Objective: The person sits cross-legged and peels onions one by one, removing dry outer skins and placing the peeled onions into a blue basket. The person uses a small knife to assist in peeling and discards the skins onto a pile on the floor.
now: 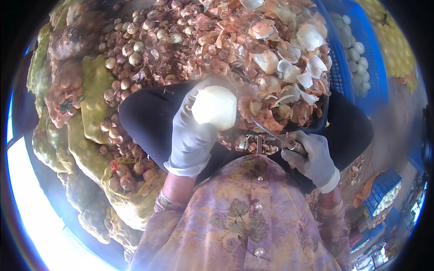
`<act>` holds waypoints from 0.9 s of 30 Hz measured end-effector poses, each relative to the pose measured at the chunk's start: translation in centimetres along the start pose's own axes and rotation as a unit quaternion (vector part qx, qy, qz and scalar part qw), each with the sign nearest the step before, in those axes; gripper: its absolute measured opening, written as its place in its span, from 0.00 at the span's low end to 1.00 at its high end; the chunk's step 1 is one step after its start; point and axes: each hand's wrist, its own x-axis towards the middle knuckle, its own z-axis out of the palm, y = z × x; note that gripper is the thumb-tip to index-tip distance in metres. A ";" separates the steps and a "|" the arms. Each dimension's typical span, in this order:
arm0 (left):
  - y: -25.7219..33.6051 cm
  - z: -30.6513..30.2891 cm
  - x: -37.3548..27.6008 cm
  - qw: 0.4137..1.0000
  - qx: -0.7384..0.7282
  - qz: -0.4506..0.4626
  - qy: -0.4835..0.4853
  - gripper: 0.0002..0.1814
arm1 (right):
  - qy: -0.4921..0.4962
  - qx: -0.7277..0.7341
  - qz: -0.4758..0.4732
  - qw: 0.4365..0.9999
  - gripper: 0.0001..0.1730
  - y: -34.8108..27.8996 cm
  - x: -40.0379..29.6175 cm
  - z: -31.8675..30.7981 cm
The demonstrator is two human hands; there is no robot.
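Note:
A peeled white onion (215, 106) rests in my gloved left hand (191, 135), held up over the lap. My right hand (312, 155), also in a pale glove, grips a knife (271, 132) by its handle. The blade slants up and left towards the heap of papery onion skins (244, 44), apart from the onion. Some thicker white peel layers (310, 37) lie on this heap. Part of the handle is hidden by my fingers.
Unpeeled onions (130, 56) cover the floor at upper left, beside stacked mesh sacks (98, 98). An opened sack of onions (132, 193) stands by my left elbow. Blue crates (374, 67) with peeled onions (356, 64) stand at upper right; another crate (381, 193) is at lower right.

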 end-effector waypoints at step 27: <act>-2.0 1.0 -2.0 0.974 0.084 -0.158 -0.142 0.33 | 0.089 0.022 -0.074 0.993 0.15 -1.9 2.5 2.3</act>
